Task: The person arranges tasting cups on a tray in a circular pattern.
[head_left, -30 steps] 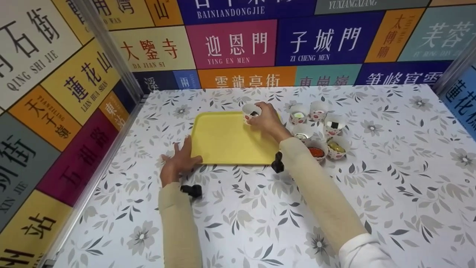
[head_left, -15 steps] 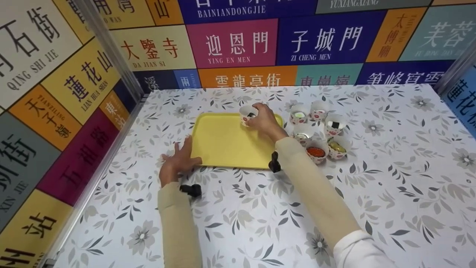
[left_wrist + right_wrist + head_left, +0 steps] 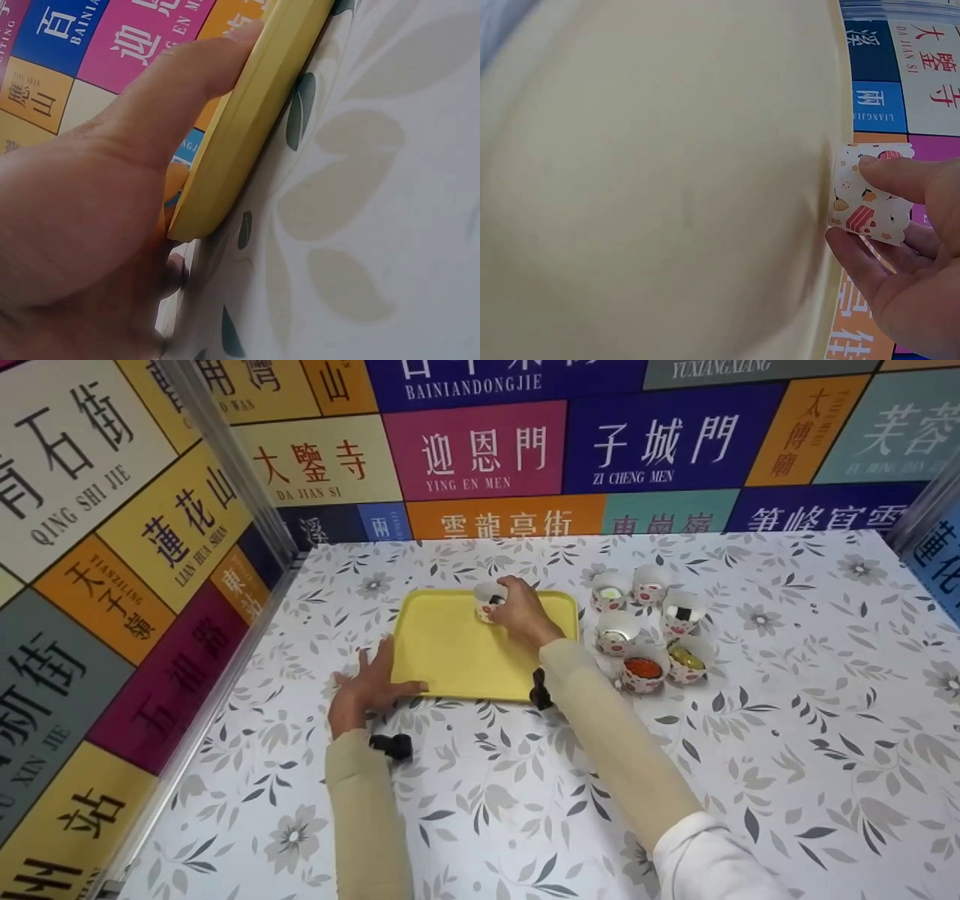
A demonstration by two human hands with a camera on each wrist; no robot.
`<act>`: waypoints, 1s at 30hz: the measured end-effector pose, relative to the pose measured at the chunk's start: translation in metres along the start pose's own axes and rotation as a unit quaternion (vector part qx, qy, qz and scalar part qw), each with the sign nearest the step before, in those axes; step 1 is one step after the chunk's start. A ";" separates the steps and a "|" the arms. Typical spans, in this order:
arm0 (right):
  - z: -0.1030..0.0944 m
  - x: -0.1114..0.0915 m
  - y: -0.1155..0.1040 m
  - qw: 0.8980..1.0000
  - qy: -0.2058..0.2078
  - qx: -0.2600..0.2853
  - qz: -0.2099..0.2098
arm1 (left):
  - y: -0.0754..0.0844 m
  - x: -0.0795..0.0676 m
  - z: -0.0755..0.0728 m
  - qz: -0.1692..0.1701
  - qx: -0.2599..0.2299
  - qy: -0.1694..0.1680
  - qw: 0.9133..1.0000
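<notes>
My right hand [image 3: 525, 611] grips a small printed paper cup [image 3: 486, 601] by its side, thumb on one side and fingers on the other. Something black and white shows inside this cup. In the right wrist view the cup's base [image 3: 832, 184] is right at the yellow tray's surface [image 3: 667, 165], near its far edge. At the near left corner of the tray [image 3: 450, 652], my left hand [image 3: 369, 682] rests with spread fingers along the outer side. Its thumb [image 3: 202, 67] lies straight against the tray's rim [image 3: 247, 127] in the left wrist view.
Right of the tray several similar cups stand grouped, among them one with red filling [image 3: 643, 669], one with yellow-green pieces [image 3: 686, 658] and one with a black-banded white piece [image 3: 681, 615]. A flower-patterned cloth [image 3: 810, 750] covers the table. Sign-printed walls [image 3: 487, 450] rise behind and left.
The right hand has carried the cup left and slightly nearer over the tray. The tray has shifted a little toward me. The left hand has stayed at its corner.
</notes>
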State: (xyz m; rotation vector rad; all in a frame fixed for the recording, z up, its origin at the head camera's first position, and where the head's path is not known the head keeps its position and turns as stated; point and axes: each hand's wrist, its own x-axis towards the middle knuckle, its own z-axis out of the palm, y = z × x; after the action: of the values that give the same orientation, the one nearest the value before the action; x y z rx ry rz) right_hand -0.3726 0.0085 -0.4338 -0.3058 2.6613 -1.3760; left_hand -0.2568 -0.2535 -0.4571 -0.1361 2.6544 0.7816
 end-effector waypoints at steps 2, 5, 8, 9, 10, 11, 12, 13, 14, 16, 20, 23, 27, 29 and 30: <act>0.003 0.000 0.001 1.000 -0.009 0.010 0.003 | 0.000 0.000 0.001 -0.010 -0.005 -0.001 1.000; 0.007 0.002 0.001 1.000 -0.019 0.019 0.007 | 0.000 0.001 0.001 -0.023 -0.009 -0.005 1.000; 0.008 0.004 0.000 1.000 -0.019 0.018 0.008 | 0.000 0.001 0.001 -0.025 -0.009 -0.006 1.000; 0.008 0.005 -0.001 1.000 -0.017 0.016 0.005 | 0.001 0.001 0.001 -0.025 -0.009 -0.005 1.000; 0.008 0.005 -0.001 1.000 -0.015 0.014 0.004 | 0.001 0.001 0.000 -0.024 -0.010 -0.003 1.000; 0.007 0.006 -0.001 1.000 -0.013 0.011 0.002 | 0.001 0.001 0.000 -0.024 -0.009 -0.002 1.000; 0.007 0.006 -0.001 1.000 -0.011 0.006 0.000 | 0.002 0.001 0.000 -0.022 -0.007 -0.002 1.000; 0.007 0.006 -0.001 1.000 -0.010 0.002 -0.002 | 0.002 0.001 0.000 -0.020 -0.005 -0.002 1.000; 0.007 0.006 0.000 1.000 -0.011 -0.002 -0.004 | 0.002 0.002 0.001 -0.018 -0.001 -0.002 1.000; 0.006 0.006 0.001 1.000 -0.012 -0.013 -0.007 | 0.002 0.001 0.001 -0.012 0.010 -0.003 1.000; 0.005 0.006 0.003 1.000 -0.013 -0.017 -0.014 | 0.003 0.001 -0.001 -0.007 0.025 -0.003 1.000; 0.003 0.006 0.004 1.000 -0.015 -0.006 -0.014 | 0.003 0.001 -0.002 -0.006 0.035 -0.007 0.999; 0.001 0.004 0.006 1.000 -0.029 -0.003 -0.005 | 0.004 0.000 -0.003 0.000 0.054 -0.019 0.998; -0.001 0.003 0.007 0.999 -0.040 -0.003 0.004 | 0.004 -0.001 -0.003 0.001 0.056 -0.024 0.998; -0.002 0.002 0.007 0.999 -0.047 -0.003 0.007 | 0.005 -0.002 -0.002 0.000 0.058 -0.025 0.998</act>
State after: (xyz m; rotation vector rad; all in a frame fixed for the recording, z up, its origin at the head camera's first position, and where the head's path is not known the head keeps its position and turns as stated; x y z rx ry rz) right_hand -0.3762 0.0134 -0.4381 -0.3412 2.5872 -1.3169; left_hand -0.2571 -0.2504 -0.4522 -0.0840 2.6449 0.6211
